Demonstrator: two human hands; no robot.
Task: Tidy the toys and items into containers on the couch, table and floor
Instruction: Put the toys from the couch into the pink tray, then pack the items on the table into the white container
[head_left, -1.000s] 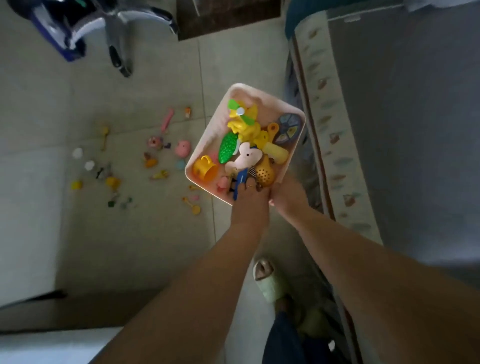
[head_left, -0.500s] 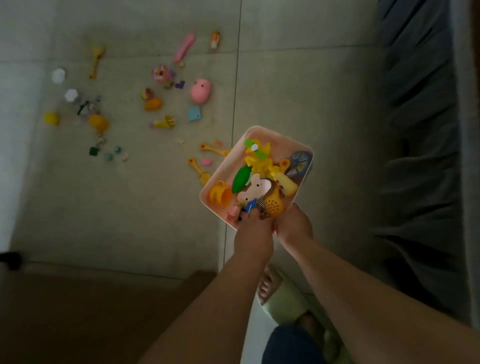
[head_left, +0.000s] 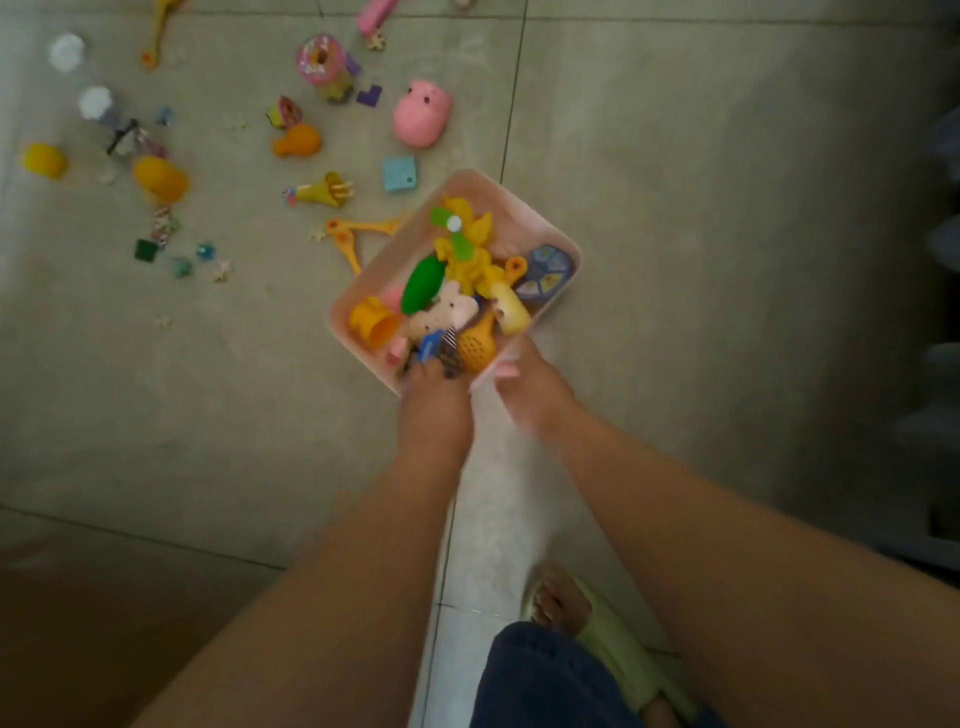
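Note:
A pink tray (head_left: 470, 189) full of toys hangs low over the tiled floor. Inside lie a green corn piece (head_left: 422, 285), a yellow windmill (head_left: 462, 239), a small white pig figure (head_left: 445, 314), an orange cup (head_left: 371, 322) and a grey round disc (head_left: 546, 270). My left hand (head_left: 434, 410) grips the tray's near edge, fingers over the rim among the toys. My right hand (head_left: 530, 395) holds the near right corner, blurred by motion. Loose toys lie on the floor to the left: a pink pig head (head_left: 421, 119), a doughnut (head_left: 319, 57), a blue cube (head_left: 399, 174).
Several more small toys are scattered at the far left, among them yellow cups (head_left: 158, 176) and white caps (head_left: 94, 101). A dark couch edge (head_left: 935, 260) runs down the right side. A brown surface (head_left: 78, 623) fills the bottom left. My slippered foot (head_left: 587, 618) stands below.
The tray came away from the couch and down toward the floor, close to the scattered toys. Both hands stayed on its near edge while my view tilted downward.

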